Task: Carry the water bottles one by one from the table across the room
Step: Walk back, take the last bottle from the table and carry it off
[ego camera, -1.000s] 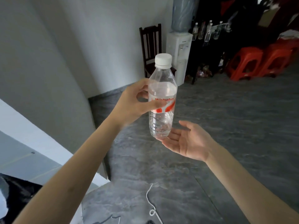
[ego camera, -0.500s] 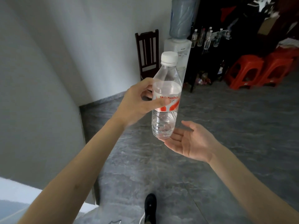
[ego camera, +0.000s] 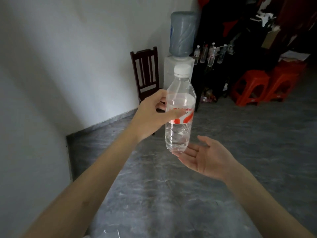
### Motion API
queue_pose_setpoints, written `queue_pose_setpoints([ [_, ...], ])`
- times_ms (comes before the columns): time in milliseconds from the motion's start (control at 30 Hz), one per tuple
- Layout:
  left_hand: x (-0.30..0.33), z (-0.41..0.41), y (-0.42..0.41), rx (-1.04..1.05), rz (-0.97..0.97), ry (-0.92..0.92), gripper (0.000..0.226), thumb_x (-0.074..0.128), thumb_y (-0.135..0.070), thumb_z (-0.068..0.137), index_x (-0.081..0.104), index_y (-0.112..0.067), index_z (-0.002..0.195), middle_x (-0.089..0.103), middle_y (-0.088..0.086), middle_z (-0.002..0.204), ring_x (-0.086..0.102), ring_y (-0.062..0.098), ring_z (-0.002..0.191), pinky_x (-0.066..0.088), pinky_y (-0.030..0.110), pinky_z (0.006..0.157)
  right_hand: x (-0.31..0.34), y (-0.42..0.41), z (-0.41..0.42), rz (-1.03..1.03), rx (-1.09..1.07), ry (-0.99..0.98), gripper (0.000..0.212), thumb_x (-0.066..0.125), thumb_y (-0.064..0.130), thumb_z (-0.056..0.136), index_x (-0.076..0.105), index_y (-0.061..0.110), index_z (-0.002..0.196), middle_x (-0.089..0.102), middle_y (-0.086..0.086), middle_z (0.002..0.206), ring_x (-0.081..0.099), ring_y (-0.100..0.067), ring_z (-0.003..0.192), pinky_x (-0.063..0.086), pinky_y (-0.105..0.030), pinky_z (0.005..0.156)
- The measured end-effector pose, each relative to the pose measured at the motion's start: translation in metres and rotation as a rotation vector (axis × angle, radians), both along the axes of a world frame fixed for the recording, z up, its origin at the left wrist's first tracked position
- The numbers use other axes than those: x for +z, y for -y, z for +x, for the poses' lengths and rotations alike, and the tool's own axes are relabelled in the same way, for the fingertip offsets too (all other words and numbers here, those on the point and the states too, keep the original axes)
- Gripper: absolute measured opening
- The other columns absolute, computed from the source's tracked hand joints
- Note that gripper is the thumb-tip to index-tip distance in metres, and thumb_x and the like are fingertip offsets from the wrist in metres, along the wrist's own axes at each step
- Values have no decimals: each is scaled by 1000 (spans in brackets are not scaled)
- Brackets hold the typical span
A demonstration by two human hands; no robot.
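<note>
My left hand (ego camera: 151, 115) pinches the water bottle (ego camera: 180, 114) upright at its label; my right hand (ego camera: 205, 156) lies open-palmed at its base. Thin plastic, part-filled, probably light and squeezable, so the label band seems the safest grip.

Clear bottle (ego camera: 178, 115) with white cap (ego camera: 182, 69) and white label with red swirls, grey marbled floor (ego camera: 154, 194), white wall (ego camera: 68, 57) left, dark brown chair (ego camera: 145, 71) far, blue jug (ego camera: 182, 34) on white dispenser (ego camera: 169, 71), red stools (ego camera: 250, 87) far right
</note>
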State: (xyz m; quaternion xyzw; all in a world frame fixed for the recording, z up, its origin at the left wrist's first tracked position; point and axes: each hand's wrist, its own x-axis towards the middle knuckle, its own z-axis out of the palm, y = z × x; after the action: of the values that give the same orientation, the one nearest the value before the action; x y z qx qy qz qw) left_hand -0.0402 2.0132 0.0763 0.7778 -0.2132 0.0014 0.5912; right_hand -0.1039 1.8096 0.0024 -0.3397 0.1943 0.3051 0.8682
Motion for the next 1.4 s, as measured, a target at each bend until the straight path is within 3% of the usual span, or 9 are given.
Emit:
queue_pose_setpoints([
  [133, -7, 56, 34, -19, 7, 16, 58, 82, -49, 69, 68, -26, 121, 74, -7, 113, 70, 16, 105, 56, 40, 99, -7, 33, 49, 6, -38, -19, 60, 37, 41, 101, 50, -5, 137, 62, -24, 133, 61, -36, 123, 55, -42, 91],
  [233, -14, 98, 66, -70, 48, 24, 58, 84, -47, 71, 68, -27, 122, 73, -8, 114, 69, 16, 105, 54, 46, 101, -14, 64, 87, -13, -63, -27, 60, 38, 41, 100, 51, -4, 138, 62, -23, 133, 60, -34, 124, 52, -40, 96],
  [333, -15, 144, 104, -111, 80, 37, 52, 85, -40, 75, 68, -24, 121, 73, -9, 112, 70, 15, 103, 55, 44, 100, -19, 98, 126, -16, -88, -29, 59, 38, 41, 100, 52, -3, 137, 63, -22, 133, 60, -33, 125, 50, -40, 99],
  [567, 0, 253, 199, -95, 48, 67, 55, 78, -51, 73, 69, -22, 120, 75, -7, 113, 71, 13, 103, 56, 40, 99, -3, 199, 243, -61, -58, 2, 60, 37, 41, 99, 51, -2, 138, 63, -22, 133, 58, -34, 127, 54, -41, 94],
  [733, -1, 319, 251, -80, 12, 80, 58, 79, -46, 74, 67, -18, 124, 74, -4, 117, 70, 16, 108, 55, 41, 101, 3, 256, 318, -99, -38, 6, 58, 37, 42, 100, 52, 0, 137, 64, -20, 131, 59, -33, 126, 49, -41, 101],
  [900, -4, 381, 284, -56, 37, 67, 53, 79, -45, 77, 68, -23, 123, 73, -6, 117, 70, 12, 107, 55, 33, 97, -4, 286, 380, -95, 3, -7, 58, 37, 41, 100, 52, -1, 137, 64, -21, 132, 58, -33, 127, 47, -41, 104],
  [1033, -15, 436, 304, -47, 70, 25, 42, 82, -29, 84, 68, -19, 123, 72, -3, 118, 69, 11, 107, 56, 33, 97, -14, 308, 431, -115, 8, -17, 57, 35, 41, 101, 54, -1, 134, 65, -21, 129, 64, -34, 119, 49, -41, 100],
  [1167, -21, 498, 323, -59, 64, 16, 57, 82, -47, 72, 69, -19, 119, 73, -6, 112, 70, 13, 104, 58, 36, 95, -19, 327, 500, -183, 46, -5, 58, 35, 41, 101, 54, -2, 134, 67, -22, 126, 68, -32, 112, 51, -41, 97],
  [1400, -20, 629, 358, -53, 24, 31, 64, 82, -53, 66, 69, -21, 120, 75, -6, 113, 70, 16, 105, 56, 40, 99, -16, 360, 636, -218, 37, -7, 58, 35, 42, 101, 54, -1, 135, 67, -22, 126, 68, -32, 112, 50, -42, 96],
])
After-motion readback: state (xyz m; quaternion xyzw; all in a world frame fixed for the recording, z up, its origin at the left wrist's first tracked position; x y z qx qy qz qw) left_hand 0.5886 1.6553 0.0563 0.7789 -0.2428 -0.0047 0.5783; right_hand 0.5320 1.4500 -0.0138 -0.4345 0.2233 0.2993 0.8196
